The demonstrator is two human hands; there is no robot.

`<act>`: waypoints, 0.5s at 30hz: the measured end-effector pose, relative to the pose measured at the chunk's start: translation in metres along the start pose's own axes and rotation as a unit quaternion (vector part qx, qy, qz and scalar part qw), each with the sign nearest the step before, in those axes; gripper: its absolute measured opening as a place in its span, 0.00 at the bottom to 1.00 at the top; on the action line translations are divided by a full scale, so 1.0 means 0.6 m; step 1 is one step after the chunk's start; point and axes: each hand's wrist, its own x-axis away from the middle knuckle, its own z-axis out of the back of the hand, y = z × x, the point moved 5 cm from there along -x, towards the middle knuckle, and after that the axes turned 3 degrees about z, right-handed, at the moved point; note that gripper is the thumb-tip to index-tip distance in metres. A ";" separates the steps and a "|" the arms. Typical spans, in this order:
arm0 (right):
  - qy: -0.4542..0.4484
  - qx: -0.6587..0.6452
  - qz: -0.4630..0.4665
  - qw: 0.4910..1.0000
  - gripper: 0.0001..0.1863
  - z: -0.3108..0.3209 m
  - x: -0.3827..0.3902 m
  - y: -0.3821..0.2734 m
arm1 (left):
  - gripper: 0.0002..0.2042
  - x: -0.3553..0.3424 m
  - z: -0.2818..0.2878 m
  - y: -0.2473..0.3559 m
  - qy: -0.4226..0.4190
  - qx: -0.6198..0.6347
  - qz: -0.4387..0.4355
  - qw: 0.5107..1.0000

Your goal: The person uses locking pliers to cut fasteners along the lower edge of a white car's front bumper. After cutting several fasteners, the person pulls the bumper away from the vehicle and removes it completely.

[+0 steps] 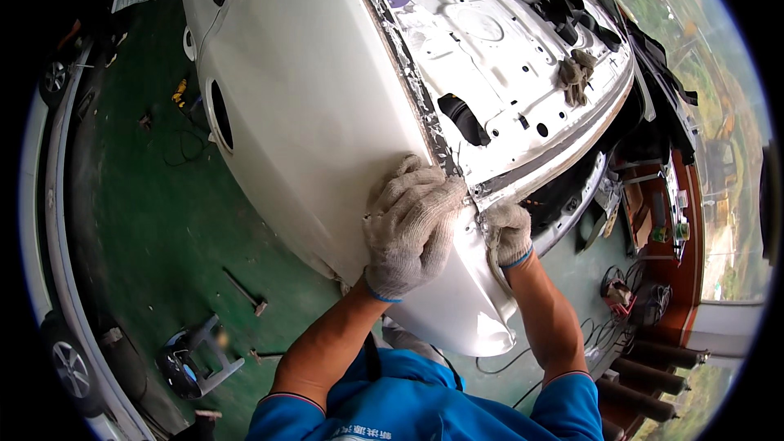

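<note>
A white car's rear quarter panel (302,90) curves below me, with a scraped, dark seam (412,69) along its inner edge. My left hand (412,224), in a grey-white knit glove, lies on the panel beside the seam's near end. Its fingers are slightly bent and apart, with the tips at the edge. My right hand (508,233), gloved too, is closed around the panel's rear inner flange, near the corner where it meets the white body floor (490,73). What lies under its fingers is hidden.
Another pair of work gloves (576,77) rests on the body floor near black straps (563,12). On the green floor at left are a hammer (245,292) and a small stool (200,355). Cables (604,331) and gas cylinders (645,380) are at lower right.
</note>
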 end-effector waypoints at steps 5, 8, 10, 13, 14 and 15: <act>-0.049 -0.008 0.027 0.998 0.36 -0.005 -0.001 -0.008 | 0.11 0.002 -0.003 -0.003 0.004 -0.001 -0.010 1.000; -0.023 0.006 0.072 0.997 0.34 -0.060 0.001 -0.013 | 0.11 0.002 -0.004 -0.003 0.003 -0.011 -0.011 1.000; -0.014 0.015 0.067 0.998 0.33 -0.050 -0.003 -0.008 | 0.10 -0.001 -0.006 0.000 -0.005 -0.020 -0.015 1.000; -0.052 0.036 0.022 0.998 0.35 -0.020 -0.007 -0.009 | 0.09 -0.004 -0.011 0.006 -0.015 -0.029 -0.023 0.999; -0.065 0.050 0.010 0.997 0.37 -0.013 -0.004 -0.015 | 0.09 -0.007 -0.014 0.008 -0.016 -0.030 -0.030 0.999; -0.055 0.042 0.023 0.997 0.37 -0.060 0.001 -0.017 | 0.09 -0.007 -0.015 0.008 -0.020 -0.040 -0.037 0.998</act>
